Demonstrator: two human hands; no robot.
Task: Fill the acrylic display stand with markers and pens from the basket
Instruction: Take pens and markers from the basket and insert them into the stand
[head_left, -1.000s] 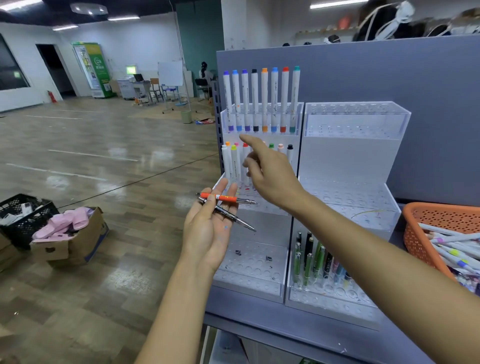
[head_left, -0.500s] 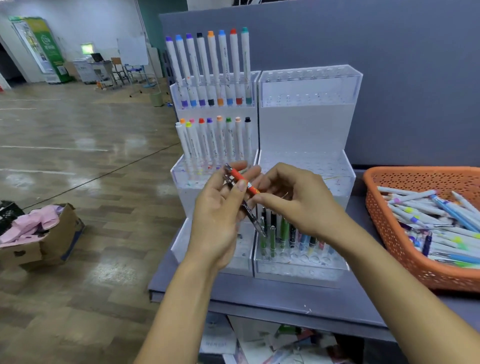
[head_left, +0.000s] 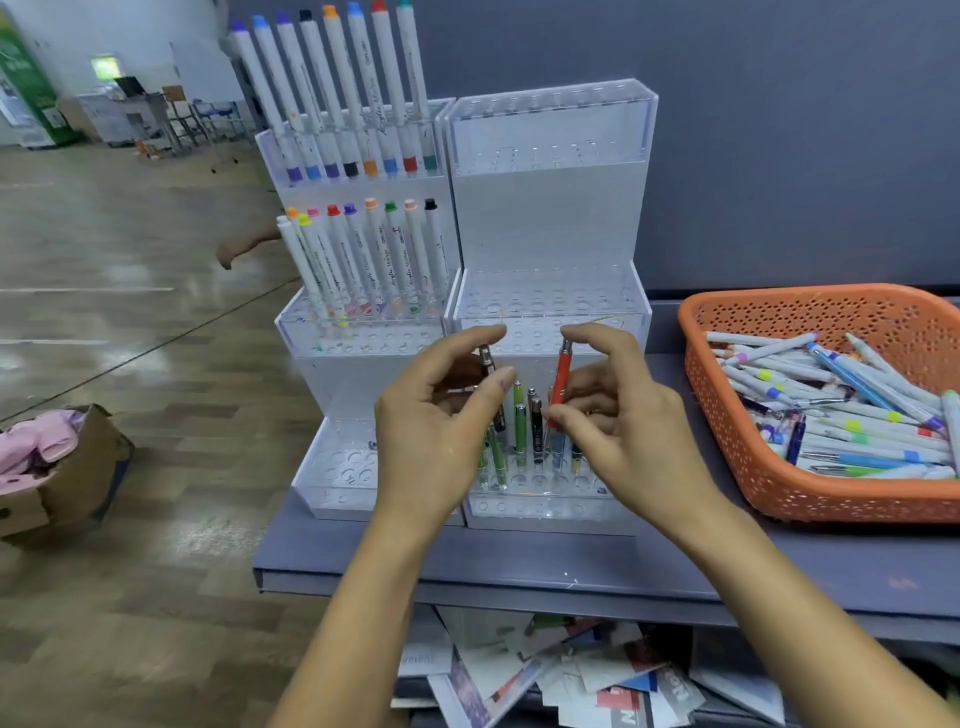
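Nearest me, both forearms reached over the grey shelf (head_left: 519, 566). The left hand (head_left: 436, 431) pinched a dark metal pen (head_left: 487, 362) between thumb and forefinger, holding it upright. The right hand (head_left: 634, 431) pinched an orange pen (head_left: 561, 376) the same way, tip down. Both pens hung just above the lowest tier of the acrylic display stand (head_left: 550, 218), where a cluster of green, black and blue pens (head_left: 521, 434) already stood. The orange basket (head_left: 831, 493) sat to the right, heaped with loose markers and pens. Farther back, white markers (head_left: 363, 254) stood in the left unit's upper two tiers, while the right unit's upper tiers were bare.

What worried me was two hands crowding one small tier. I'd guess a knuckle could knock the standing pens askew. A tip could also catch a hole's edge and skid, since the left hand hid part of that row.
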